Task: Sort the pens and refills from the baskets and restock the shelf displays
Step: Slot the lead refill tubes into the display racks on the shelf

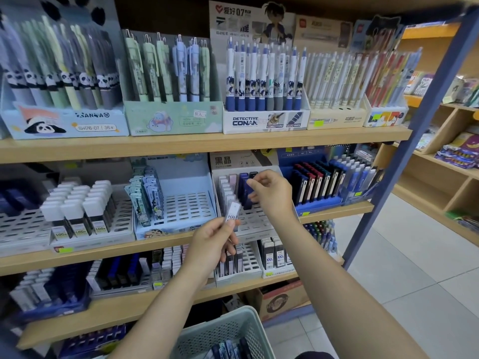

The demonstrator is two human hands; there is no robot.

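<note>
Midway along a stationery shop's shelves, a person works at a white slotted display tray [248, 221] on the second wooden shelf [337, 212]. At about 1 o'clock from centre, the right hand [272, 195] has thumb and forefinger curled in a pinch on a dark blue refill case [249, 193] that stands among the other cases in the tray; the remaining fingers are loosely bent. Just below it, toward 7 o'clock, the left hand [215, 242] grips a small clear refill tube [231, 215] marked "HB", thumb and fingers closed round its lower end, the labelled top tilted toward the tray. Whether the left hand holds more cases beneath cannot be told. The two hands are near each other but apart. At 6 o'clock, on the bottom edge, a pale green perforated basket [228, 330] holds several dark refill cases [230, 349]. At 12 o'clock, on the top shelf, upright pens fill a "Detective Conan" box [264, 121].
</note>
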